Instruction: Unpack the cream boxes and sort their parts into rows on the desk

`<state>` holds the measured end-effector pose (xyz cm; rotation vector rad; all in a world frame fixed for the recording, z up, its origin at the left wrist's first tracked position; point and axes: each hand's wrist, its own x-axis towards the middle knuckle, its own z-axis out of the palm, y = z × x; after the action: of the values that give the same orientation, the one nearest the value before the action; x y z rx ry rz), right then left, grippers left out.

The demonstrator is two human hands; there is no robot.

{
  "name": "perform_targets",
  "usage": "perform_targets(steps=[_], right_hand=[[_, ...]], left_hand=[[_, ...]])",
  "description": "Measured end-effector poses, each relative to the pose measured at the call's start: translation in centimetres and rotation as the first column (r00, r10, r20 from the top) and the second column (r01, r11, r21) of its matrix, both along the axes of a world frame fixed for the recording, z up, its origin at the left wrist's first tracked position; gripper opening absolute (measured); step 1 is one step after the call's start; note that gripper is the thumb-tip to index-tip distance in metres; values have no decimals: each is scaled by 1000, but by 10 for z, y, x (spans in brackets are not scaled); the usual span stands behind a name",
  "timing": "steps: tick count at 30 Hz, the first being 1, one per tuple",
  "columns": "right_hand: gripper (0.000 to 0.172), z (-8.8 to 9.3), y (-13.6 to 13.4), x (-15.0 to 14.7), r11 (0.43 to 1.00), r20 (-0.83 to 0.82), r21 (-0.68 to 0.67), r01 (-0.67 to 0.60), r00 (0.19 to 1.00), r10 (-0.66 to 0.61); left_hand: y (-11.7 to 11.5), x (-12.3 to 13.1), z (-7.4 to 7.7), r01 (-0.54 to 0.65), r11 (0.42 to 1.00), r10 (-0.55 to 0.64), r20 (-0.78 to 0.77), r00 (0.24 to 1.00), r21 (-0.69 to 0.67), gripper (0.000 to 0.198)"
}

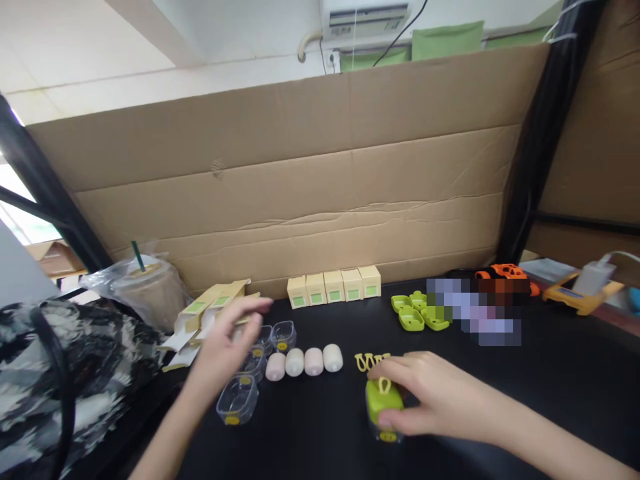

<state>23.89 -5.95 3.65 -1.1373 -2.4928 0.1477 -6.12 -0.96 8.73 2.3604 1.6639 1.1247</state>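
Note:
My right hand (425, 393) grips a small clear container with a green lid (384, 400) and a pale yellow loop on top. The container stands on the black table, fingers behind it and thumb in front. My left hand (227, 343), slightly blurred, is raised at the left with thumb and fingers apart, and I see nothing held in it. Beneath and beside it are several clear plastic containers (237, 400) with yellow stickers, partly hidden by the hand. Two pink and two cream rounded capsules (313, 361) lie in a row between my hands.
Yellow loops (369, 362) lie behind my right hand, green lids (411, 319) farther back. Several small boxes (325, 290) line the cardboard wall (300, 173). Flattened boxes (200, 313) and a bagged drink cup (150, 290) sit left; an orange object (507, 272) sits back right.

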Motion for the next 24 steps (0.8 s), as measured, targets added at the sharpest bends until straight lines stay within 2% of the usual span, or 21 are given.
perform_targets(steps=[1, 2, 3, 5, 7, 9, 12, 15, 18, 21, 24], right_hand=[[29, -3, -2, -4, 1000, -45, -13, -15, 999, 15], [30, -6, -3, -7, 999, -92, -20, -26, 995, 24], [32, -8, -4, -9, 999, -133, -21, -33, 991, 30], [38, -12, -5, -12, 999, -195, -17, -44, 980, 40], [44, -14, -5, -12, 997, -248, -46, -67, 967, 54], [44, -14, -5, -12, 992, -291, -95, -86, 955, 55], [41, -13, -5, -11, 991, -332, -101, -89, 942, 51], [31, -12, -5, -9, 994, -403, -60, -88, 913, 57], [20, -12, -2, -5, 994, -518, -65, -85, 855, 39], [17, -12, 4, 1, 996, -634, -86, 1, 771, -55], [16, -12, 11, 4, 986, -716, -162, 31, 684, -139]], left_hand=[[-11, 17, -8, 214, 966, -197, 129, 972, -141, 31], [-22, 33, -19, 389, 888, -337, 226, 914, -246, 29], [-31, 48, -30, 508, 793, -434, 272, 859, -336, 39], [-45, 71, -56, 645, 648, -540, 352, 765, -406, 80], [-49, 83, -78, 689, 581, -559, 403, 725, -433, 90], [-49, 87, -91, 679, 570, -516, 442, 734, -462, 88], [-46, 87, -94, 659, 572, -459, 476, 750, -488, 86], [-48, 86, -88, 661, 585, -464, 475, 748, -470, 81], [-53, 88, -83, 665, 610, -516, 420, 746, -431, 62], [-56, 87, -76, 667, 630, -578, 334, 745, -398, 54], [-49, 81, -57, 661, 654, -611, 259, 748, -367, 55]])
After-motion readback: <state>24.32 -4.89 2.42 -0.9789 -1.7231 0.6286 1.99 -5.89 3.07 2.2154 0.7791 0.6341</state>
